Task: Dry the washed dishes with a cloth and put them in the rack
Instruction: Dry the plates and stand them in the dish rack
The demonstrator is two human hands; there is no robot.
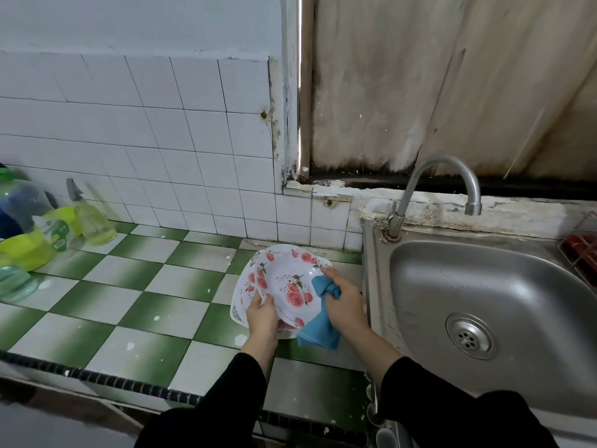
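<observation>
Gripping the near rim of the floral plate [287,286], the left hand [261,313] has its thumb on top w/ fingers curled underneath. Plate's tilted, face up toward the camera. At the plate's 3 o'clock, the right hand [344,305] has its fingers clenched round a bunched blue cloth [318,331], pressing it on the inner wall; the loose end hangs at 5 o'clock. A 2nd floral plate [244,286] peeks out at 9 o'clock, directly beneath. Can't tell if the left hand holds that one too. All over the green-and-white checked table [129,302], just beside the steel sink [484,286] at 3 o'clock. Farther off: tap [442,185] at 1 o'clock, red wire rack [581,250] at the right edge, partly cut off. Blurry green bottles [93,218] at 9–10 o'clock.
</observation>
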